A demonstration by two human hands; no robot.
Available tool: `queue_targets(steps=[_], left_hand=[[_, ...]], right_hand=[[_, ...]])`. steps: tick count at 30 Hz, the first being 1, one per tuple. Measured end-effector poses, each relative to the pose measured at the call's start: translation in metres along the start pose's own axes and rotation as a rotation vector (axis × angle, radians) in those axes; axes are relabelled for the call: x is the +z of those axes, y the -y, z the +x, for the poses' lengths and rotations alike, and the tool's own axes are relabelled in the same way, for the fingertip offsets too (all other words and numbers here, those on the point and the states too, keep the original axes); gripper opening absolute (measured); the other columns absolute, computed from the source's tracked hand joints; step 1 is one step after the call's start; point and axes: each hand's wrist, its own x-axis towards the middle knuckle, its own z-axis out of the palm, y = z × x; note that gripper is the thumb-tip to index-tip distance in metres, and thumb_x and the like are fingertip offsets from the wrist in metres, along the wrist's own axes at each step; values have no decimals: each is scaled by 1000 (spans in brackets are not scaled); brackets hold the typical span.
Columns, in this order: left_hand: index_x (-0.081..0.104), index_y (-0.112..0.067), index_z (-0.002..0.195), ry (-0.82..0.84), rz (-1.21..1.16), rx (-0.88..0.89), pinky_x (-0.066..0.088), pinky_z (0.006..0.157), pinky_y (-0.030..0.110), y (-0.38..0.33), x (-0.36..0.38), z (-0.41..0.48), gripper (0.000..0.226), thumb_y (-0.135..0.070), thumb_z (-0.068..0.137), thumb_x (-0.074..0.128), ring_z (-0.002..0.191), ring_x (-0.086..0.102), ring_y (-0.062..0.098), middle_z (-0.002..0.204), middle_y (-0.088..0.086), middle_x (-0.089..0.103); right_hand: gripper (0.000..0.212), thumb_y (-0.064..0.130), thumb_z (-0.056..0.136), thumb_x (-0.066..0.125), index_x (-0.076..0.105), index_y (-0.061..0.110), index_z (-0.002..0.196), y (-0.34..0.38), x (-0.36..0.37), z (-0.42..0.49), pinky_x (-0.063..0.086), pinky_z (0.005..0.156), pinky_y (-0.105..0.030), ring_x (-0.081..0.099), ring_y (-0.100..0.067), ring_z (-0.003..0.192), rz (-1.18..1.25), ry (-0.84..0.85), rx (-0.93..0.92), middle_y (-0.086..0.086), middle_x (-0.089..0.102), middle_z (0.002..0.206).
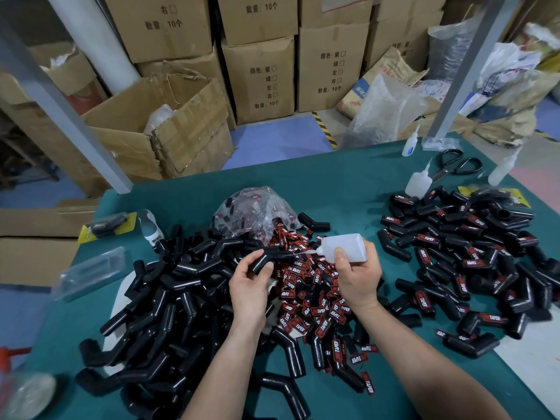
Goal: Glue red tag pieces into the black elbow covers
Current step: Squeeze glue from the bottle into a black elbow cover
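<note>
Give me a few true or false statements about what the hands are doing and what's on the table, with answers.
1. The right hand holds a glue bottle. True.
2. The left hand is empty. False: it grips a cover.
3. Scissors lie at the far right of the table. True.
4. The bottle's nozzle points away from the held cover. False: it points at it.
5. The right pile of covers has no tags. False: many show red tags.
</note>
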Motion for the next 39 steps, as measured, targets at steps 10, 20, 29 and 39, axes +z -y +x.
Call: queue_targets(steps=[10,20,29,39], left_hand=[[74,-21,113,17,14,3,55,69,11,0,1,-1,33,4,93,72,85,75,2,95,-13,79],[74,-21,113,36,11,-7,57,70,14,1,2,-1,33,5,93,72,83,76,4,95,-10,80],[73,-21,114,15,-9,2,56,71,12,2,0,1,33,5,92,72,85,76,3,96,-10,80],[75,-27,113,-7,19,4,56,74,12,4,-1,3,34,-1,92,75,88,75,3,99,-12,79]], right_hand=[[23,41,84,65,56,53,102,4,-1,1,43,59,-5,60,7,74,-34,-2,-22,30,63,90],[28,43,83,65,55,58,105,4,-1,-1,46,59,-10,60,5,75,-25,31,-16,28,63,91],[19,37,85,64,52,33,98,4,-1,1,40,60,-1,58,12,73,-34,-1,5,31,64,89],[28,42,84,65,55,58,105,5,-1,0,45,61,-8,61,6,76,-42,27,-33,30,63,91]])
